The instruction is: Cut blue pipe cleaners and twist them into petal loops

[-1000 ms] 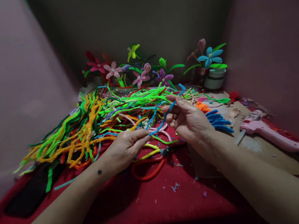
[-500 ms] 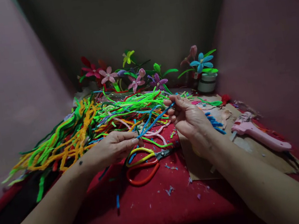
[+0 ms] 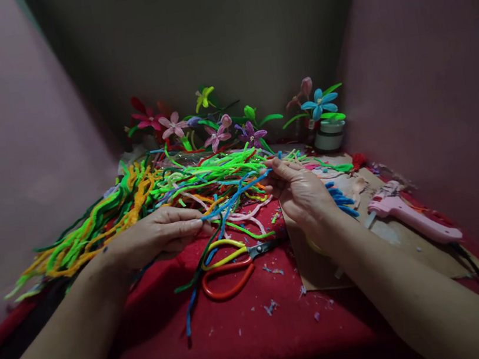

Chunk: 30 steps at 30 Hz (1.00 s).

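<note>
A blue pipe cleaner point(image 3: 235, 195) stretches between my two hands above a red cloth. My left hand point(image 3: 158, 233) pinches its near end; my right hand point(image 3: 301, 194) pinches its far end by the heap. Behind them lies a big pile of pipe cleaners point(image 3: 144, 199) in green, orange, yellow and other colours. Scissors point(image 3: 233, 262) with orange and yellow handles lie just under the hands. A blue and a dark green strand point(image 3: 195, 304) trail toward me from under the left hand.
Finished pipe-cleaner flowers point(image 3: 214, 125) stand along the back wall, some in a white pot point(image 3: 328, 135). A pink glue gun point(image 3: 409, 217) rests on brown cardboard point(image 3: 411, 256) at right, beside bent blue pieces point(image 3: 340, 198). Small scraps litter the red cloth point(image 3: 261, 331).
My left hand has slid left and toward me, drawing the blue strand out longer; my right hand moved back toward the pile. The scissors and trailing strands have come into the open.
</note>
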Each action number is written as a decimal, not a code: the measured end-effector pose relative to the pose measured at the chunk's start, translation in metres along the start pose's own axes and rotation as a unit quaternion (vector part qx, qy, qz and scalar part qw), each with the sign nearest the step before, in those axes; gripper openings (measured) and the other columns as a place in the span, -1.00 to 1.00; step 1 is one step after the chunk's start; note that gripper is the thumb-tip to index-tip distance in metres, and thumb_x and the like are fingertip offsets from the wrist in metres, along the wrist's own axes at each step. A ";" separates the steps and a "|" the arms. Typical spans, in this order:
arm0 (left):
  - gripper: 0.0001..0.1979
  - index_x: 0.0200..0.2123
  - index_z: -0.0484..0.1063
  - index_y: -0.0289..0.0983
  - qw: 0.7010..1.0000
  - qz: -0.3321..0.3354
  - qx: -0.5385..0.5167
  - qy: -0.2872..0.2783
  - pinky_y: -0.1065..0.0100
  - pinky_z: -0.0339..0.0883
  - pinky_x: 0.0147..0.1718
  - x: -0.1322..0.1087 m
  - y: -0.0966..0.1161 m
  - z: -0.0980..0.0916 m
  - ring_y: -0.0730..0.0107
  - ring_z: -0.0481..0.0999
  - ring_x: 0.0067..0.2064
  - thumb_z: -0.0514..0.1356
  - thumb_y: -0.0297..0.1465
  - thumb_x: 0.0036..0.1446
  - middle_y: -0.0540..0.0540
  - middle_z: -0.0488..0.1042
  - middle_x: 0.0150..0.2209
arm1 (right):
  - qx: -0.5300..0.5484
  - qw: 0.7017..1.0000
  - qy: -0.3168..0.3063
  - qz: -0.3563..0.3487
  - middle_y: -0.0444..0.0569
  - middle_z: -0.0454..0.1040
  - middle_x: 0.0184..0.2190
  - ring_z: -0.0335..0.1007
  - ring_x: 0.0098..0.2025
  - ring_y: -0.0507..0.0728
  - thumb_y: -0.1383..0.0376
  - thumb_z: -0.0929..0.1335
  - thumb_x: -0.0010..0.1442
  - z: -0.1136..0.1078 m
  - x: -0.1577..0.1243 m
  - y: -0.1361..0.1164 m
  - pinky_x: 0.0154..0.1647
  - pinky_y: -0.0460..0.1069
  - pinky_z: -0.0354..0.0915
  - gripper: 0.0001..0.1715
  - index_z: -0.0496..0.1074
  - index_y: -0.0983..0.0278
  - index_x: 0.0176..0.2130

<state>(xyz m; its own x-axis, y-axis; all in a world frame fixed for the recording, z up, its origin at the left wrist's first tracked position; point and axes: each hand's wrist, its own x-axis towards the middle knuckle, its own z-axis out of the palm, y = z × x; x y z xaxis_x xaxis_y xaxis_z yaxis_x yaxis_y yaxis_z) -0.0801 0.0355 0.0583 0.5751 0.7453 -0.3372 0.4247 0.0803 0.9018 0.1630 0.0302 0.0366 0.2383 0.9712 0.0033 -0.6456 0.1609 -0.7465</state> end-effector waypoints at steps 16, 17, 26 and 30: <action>-0.79 -0.25 0.46 -0.29 0.680 0.335 0.333 0.561 0.26 0.23 -0.14 0.004 0.002 0.015 0.32 0.37 -0.20 0.15 -0.44 -0.01 -0.08 0.42 -0.29 | -0.002 0.999 -0.001 -0.038 -0.16 0.41 -0.70 0.39 -0.66 0.00 0.47 0.36 0.04 0.001 -0.002 0.000 -0.66 -0.15 0.35 -0.85 0.31 0.36 -0.52; -0.83 -0.30 0.46 -0.27 0.694 0.383 0.318 0.520 0.28 0.26 -0.18 0.000 0.003 0.024 0.33 0.38 -0.22 0.16 -0.47 -0.03 -0.06 0.42 -0.33 | -0.002 0.999 0.001 -0.039 -0.16 0.41 -0.70 0.39 -0.67 0.00 0.47 0.35 0.05 0.000 -0.002 -0.001 -0.66 -0.15 0.35 -0.84 0.30 0.36 -0.52; -0.88 -0.28 0.35 -0.25 0.848 0.312 0.081 0.421 0.48 0.24 -0.39 -0.017 0.017 0.043 0.55 0.36 -0.39 0.16 -0.46 0.04 0.04 0.37 -0.40 | 0.019 0.991 0.090 -0.096 -0.19 0.35 -0.71 0.41 -0.62 -0.01 0.48 0.34 0.08 -0.006 0.010 -0.011 -0.62 -0.17 0.38 -0.77 0.24 0.33 -0.55; -0.88 -0.30 0.40 -0.24 0.898 0.210 0.386 0.008 0.45 0.22 -0.34 -0.006 0.005 0.046 0.47 0.37 -0.34 0.10 -0.45 0.06 0.00 0.42 -0.35 | 0.025 0.993 0.069 -0.093 -0.17 0.37 -0.70 0.46 -0.56 0.01 0.52 0.33 0.06 -0.005 0.010 -0.008 -0.51 -0.14 0.43 -0.74 0.23 0.33 -0.57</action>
<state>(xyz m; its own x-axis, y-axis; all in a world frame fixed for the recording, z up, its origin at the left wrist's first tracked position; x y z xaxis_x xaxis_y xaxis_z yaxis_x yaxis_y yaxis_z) -0.0494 0.0012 0.0521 0.7902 0.6128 -0.0014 0.5344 -0.6880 0.4910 0.1743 0.0377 0.0394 0.4514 0.8912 0.0444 -0.6157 0.3471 -0.7074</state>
